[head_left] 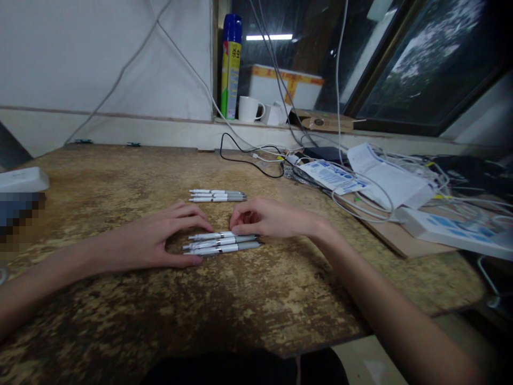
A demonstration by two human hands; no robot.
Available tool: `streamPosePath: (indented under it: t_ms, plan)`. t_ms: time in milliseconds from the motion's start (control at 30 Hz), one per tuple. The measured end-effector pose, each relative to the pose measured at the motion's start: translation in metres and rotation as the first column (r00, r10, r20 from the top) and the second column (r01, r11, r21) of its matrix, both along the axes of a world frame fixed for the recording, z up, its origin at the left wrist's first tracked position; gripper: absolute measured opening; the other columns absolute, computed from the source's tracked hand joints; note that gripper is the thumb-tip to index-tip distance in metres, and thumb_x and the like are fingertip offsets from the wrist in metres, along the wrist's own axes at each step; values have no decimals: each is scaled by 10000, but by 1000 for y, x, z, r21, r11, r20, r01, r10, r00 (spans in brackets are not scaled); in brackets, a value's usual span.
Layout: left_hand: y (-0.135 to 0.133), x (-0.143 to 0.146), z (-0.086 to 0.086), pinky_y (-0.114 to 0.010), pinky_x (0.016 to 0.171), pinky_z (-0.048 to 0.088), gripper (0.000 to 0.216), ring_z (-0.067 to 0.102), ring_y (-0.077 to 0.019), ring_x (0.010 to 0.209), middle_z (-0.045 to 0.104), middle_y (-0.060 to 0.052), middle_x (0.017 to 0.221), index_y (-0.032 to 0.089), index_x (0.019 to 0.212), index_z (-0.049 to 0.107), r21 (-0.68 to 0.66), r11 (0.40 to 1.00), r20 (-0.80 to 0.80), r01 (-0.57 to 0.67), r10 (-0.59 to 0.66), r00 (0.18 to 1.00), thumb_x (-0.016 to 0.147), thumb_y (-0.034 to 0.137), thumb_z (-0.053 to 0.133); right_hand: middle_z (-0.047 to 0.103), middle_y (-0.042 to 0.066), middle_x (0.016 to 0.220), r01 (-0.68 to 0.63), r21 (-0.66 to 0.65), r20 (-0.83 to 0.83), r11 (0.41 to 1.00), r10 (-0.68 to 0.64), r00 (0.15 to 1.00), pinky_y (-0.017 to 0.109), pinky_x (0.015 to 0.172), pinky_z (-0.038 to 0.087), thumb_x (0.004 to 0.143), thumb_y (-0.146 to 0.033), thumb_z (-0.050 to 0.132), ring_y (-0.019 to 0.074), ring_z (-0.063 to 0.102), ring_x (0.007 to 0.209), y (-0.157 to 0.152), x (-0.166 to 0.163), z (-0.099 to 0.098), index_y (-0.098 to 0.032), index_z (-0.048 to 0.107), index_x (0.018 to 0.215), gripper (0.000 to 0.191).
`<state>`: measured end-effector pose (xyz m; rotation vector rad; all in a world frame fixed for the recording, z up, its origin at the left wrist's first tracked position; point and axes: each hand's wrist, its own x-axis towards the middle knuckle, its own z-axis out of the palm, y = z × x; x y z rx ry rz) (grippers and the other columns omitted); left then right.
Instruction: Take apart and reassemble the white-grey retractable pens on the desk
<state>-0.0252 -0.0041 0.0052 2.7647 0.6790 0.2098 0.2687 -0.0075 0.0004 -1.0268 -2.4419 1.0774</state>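
Observation:
Three white-and-grey pens (224,249) lie side by side on the worn wooden table, their tips pointing right. My left hand (160,238) is at their left ends, thumb and fingers spread apart around them, the thumb by the nearest pen. At the right, my right hand (268,216) has its fingers curled in, with the thumb against the farthest pen of this group (216,235) and covering part of it. Farther back, another group of similar pens (218,195) lies in a tight row, beyond both hands.
Tangled white cables, papers (336,176) and a power strip (452,230) crowd the table's right side. A black cable (244,166) loops at the back. On the sill stand a spray can (231,67) and a white mug (249,109). A white object (24,179) sits at far left.

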Motion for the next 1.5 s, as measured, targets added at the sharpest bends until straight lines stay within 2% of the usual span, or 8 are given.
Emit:
streamPosePath:
  t_ms: [200,533,767,867,967,1033,1233,1500]
  plan:
    - [1,1,1,-399,1130,427,384,578,-266,1270,611,-59,1371,289,1339,626,-5,1000,12,2,-2,1000,984,432,648,752,45,972,-2,54,-17,999,3,1000,258,682,464,1000,-308,617,143,621,774,-2,-4,-1,-159,724,1086,203]
    - [-4,1,4,-344,1030,489,390,650,-243,1158,650,-45,1293,310,1358,625,-62,997,-27,-42,40,999,989,435,637,741,43,967,-18,47,5,999,17,1000,269,696,462,1005,-290,587,151,606,787,-7,-5,4,-166,727,1067,197]
    - [-4,0,2,-332,1019,488,383,646,-241,1165,654,-49,1297,310,1354,622,-54,998,-19,-31,30,999,988,421,645,696,19,839,48,128,23,991,-52,998,274,645,395,1012,-311,561,141,571,713,-8,-7,8,-162,718,981,218]
    - [-5,1,2,-324,1012,490,375,654,-235,1146,663,-40,1286,315,1341,636,-50,998,-3,-26,26,1000,979,411,658,647,8,750,170,230,50,958,-186,981,286,609,337,1024,-337,533,135,526,649,-6,-6,9,-162,689,879,276]
    - [-6,2,4,-318,997,495,360,662,-232,1125,677,-35,1254,310,1316,657,-49,998,-1,-34,34,999,969,404,669,623,15,717,315,360,68,878,-362,930,298,616,308,1029,-337,520,135,502,629,-1,-3,6,-160,665,831,303]
    - [-7,3,5,-316,986,499,354,667,-234,1113,684,-34,1237,307,1304,666,-43,998,-1,-37,37,999,964,407,672,644,34,771,356,422,56,833,-416,907,295,638,319,1020,-308,536,144,517,667,3,-1,2,-157,665,870,249]
    - [-7,4,6,-295,957,502,348,677,-226,1088,696,-30,1217,306,1301,667,-32,999,12,-15,15,1000,968,407,668,663,99,1050,319,546,-5,775,-378,926,319,861,413,966,-169,586,210,584,973,9,0,-9,-150,655,1020,90]
    - [-8,4,8,-307,989,492,341,667,-233,1120,687,-33,1245,304,1300,668,-13,1000,-2,-15,15,1000,976,412,655,666,104,1084,333,543,-16,771,-387,922,367,954,423,952,-146,615,245,573,1065,10,-3,-14,-167,644,1066,120]
